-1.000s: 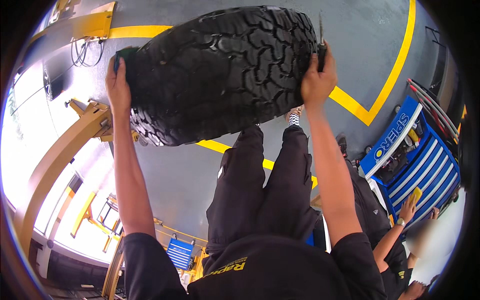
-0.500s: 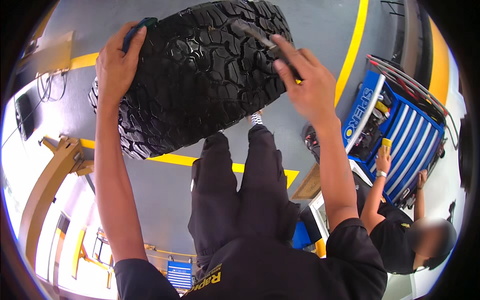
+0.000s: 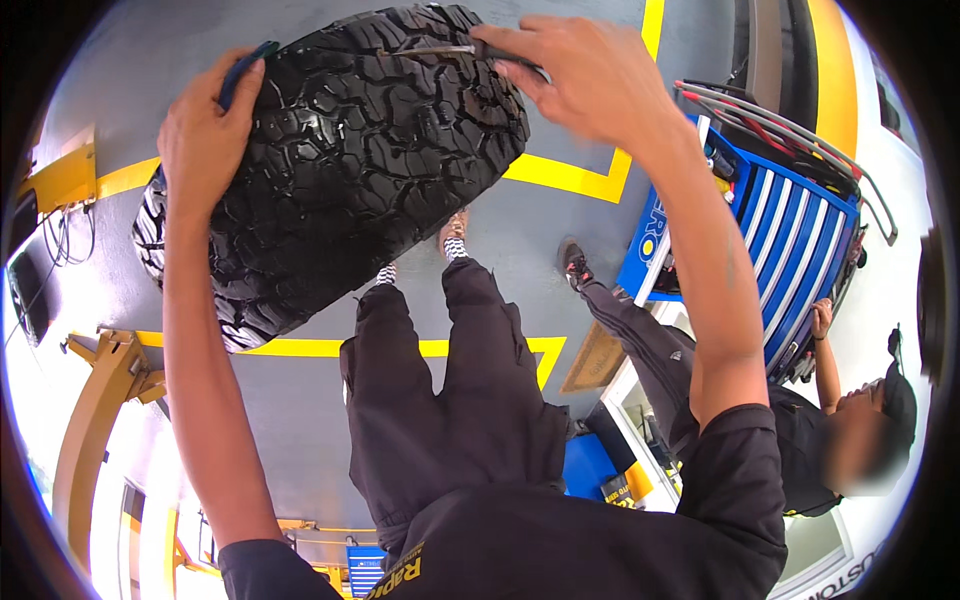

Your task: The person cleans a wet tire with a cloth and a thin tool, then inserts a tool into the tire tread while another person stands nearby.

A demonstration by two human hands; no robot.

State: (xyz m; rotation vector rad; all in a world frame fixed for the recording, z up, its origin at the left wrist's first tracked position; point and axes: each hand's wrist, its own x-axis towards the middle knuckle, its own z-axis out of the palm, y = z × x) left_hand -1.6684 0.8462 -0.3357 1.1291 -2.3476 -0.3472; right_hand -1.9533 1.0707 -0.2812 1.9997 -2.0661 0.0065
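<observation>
Shifted since the earlier frame: right hand (image 3: 600, 85), now nearer the tyre's far edge, with the tool's shaft swung nearly level.

Right hand, one: closed round the dark handle of a slim tool (image 3: 440, 49). Shaft ran leftward from the fingers over the tread; whether its tip touched could not be told.

Left hand, one: thumb and fingers closed on a blue-green item (image 3: 243, 76), mostly hidden, at the tyre's near-left shoulder.

Tyre (image 3: 340, 160), one: black, chunky tread facing the wearer, lying between the hands and reaching down past the left wrist; what supported it was not visible. Judged heavy and stiff, hardly fragile; the shiny tread blocks might have been slippery. Best hold, by judgement: one hand at each shoulder, fingers hooked over the edge.

Further out, right of and below the right hand: one large blue tool cabinet (image 3: 795, 245); one co-worker (image 3: 795, 445) beside it. Below the left hand: one yellow post (image 3: 105, 430); well below, one small blue cabinet (image 3: 367, 570).
</observation>
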